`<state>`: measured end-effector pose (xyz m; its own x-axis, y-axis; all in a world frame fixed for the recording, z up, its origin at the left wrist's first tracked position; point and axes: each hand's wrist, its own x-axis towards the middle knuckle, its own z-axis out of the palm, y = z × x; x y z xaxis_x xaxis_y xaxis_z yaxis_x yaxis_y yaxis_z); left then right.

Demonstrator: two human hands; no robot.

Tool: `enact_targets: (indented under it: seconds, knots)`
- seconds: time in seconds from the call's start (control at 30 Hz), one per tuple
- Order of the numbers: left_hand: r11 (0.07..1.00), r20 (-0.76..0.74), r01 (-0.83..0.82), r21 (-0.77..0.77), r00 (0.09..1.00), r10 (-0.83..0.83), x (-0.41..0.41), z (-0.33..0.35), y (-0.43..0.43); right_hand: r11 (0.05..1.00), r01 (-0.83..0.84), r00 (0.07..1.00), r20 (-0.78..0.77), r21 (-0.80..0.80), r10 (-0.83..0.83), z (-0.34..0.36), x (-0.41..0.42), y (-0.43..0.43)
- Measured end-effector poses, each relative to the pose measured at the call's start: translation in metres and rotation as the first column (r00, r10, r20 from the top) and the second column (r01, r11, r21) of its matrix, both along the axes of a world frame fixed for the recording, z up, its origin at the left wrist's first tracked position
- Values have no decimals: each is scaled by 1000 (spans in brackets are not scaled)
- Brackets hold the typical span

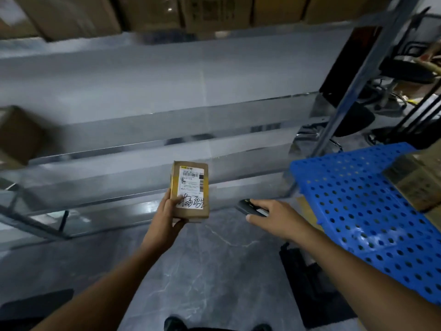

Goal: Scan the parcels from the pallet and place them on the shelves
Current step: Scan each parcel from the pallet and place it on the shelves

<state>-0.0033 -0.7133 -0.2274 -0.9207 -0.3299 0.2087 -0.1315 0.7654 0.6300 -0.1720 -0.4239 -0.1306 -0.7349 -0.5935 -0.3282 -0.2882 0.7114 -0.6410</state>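
My left hand (168, 215) grips a small brown parcel (191, 177) by its lower left corner, thumb on the white shipping label, which faces up and carries handwriting. My right hand (274, 217) holds a dark handheld scanner (248, 206), a little to the right of the parcel and apart from it. The blue perforated pallet (358, 211) lies on the floor at the right with a cardboard parcel (417, 180) on its far right side. Grey metal shelves (167, 87) run across in front of me.
A cardboard box (19, 134) sits on a shelf at the left, and several boxes (152, 13) line the top shelf. Chairs and cables (393, 75) stand beyond the shelf post at the right. A black mat (317, 290) lies on the grey floor beside the pallet.
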Motion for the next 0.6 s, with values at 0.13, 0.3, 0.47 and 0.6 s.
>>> enact_targets:
  seconds: [0.13, 0.3, 0.47, 0.6]
  knots:
    - [993, -77, -55, 107, 995, 64, 41, 12, -51, 995, 28, 999, 20, -100, -26, 5, 28, -100]
    - [974, -144, -133, 185, 976, 161, 100, 35, -117, 983, -7, 1000, 18, -185, 11, 10, 67, -218]
    - [926, -155, -236, 296, 944, 291, 151, 49, -178, 965, -99, 994, 14, -241, 106, 8, 110, -312]
    - [896, -150, -290, 337, 923, 355, 173, 49, -229, 956, -156, 986, 17, -248, 166, 1, 129, -374]
